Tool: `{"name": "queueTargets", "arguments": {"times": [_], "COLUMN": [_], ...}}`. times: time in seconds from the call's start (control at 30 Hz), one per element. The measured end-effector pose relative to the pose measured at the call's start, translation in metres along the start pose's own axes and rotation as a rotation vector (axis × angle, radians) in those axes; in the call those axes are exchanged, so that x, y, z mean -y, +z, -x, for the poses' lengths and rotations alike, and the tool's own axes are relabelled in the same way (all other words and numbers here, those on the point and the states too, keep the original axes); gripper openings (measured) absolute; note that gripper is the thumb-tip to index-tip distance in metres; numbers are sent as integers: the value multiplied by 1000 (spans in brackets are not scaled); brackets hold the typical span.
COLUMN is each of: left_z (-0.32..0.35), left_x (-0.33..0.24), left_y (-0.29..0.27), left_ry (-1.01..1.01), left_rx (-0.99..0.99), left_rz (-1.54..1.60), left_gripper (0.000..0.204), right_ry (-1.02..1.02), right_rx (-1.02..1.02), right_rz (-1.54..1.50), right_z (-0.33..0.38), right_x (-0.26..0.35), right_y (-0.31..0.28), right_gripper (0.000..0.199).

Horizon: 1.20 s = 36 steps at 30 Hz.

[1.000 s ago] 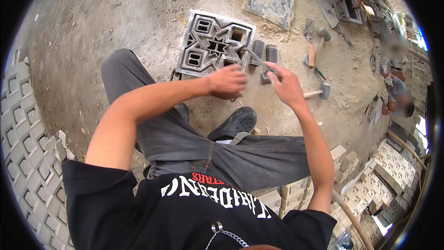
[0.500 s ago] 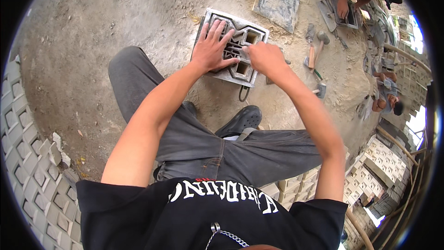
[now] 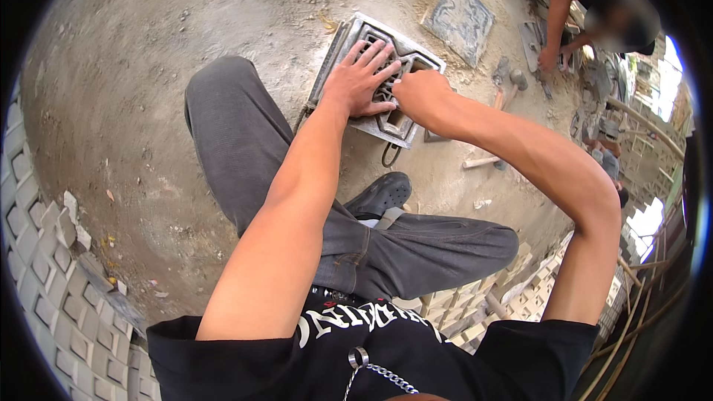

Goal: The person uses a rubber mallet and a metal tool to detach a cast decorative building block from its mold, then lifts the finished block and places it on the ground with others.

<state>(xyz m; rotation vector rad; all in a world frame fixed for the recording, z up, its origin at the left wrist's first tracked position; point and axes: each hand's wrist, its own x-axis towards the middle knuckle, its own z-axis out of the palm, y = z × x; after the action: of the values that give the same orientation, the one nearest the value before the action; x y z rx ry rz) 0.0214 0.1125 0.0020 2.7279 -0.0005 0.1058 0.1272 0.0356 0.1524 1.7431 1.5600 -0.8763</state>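
Head view: both hands on a patterned mould on the ground.
Left hand [image 3: 362, 78] lies flat, fingers spread, on the mould [image 3: 349, 37]; right hand [image 3: 417, 95], clenched at its 3 o'clock edge, holds something I cannot tell. Mould lies at 12 o'clock beyond the shoe [image 3: 380, 194]; hammers [image 3: 505, 78] farther at 2 o'clock.

Counted here: one square metal mould [image 3: 349, 37] with cut-out pattern, one flat patterned slab [image 3: 459, 18], two hammers [image 3: 505, 78], one black shoe [image 3: 380, 194], two bare hands [image 3: 360, 78] on the mould.
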Motion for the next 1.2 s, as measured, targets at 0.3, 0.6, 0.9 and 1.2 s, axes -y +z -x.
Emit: {"name": "queueTargets", "arguments": {"times": [0.3, 0.6, 0.9, 1.2], "left_z": [1, 2, 2, -2], "left_x": [6, 0, 3, 0], "left_y": [-4, -1, -7, -5], "left_ry": [-7, -25, -14, -31], "left_rx": [-16, -41, 3, 20], "left_rz": [18, 49, 33, -22], "left_gripper": [91, 92, 95, 112], "right_ry": [-28, -77, -69, 11], "right_rx": [-17, -84, -66, -150], "right_rz": [38, 50, 26, -13], "right_z": [-5, 11, 7, 16], "right_x": [-2, -8, -17, -18], "right_y": [24, 21, 15, 10], "right_gripper": [22, 28, 19, 18]}}
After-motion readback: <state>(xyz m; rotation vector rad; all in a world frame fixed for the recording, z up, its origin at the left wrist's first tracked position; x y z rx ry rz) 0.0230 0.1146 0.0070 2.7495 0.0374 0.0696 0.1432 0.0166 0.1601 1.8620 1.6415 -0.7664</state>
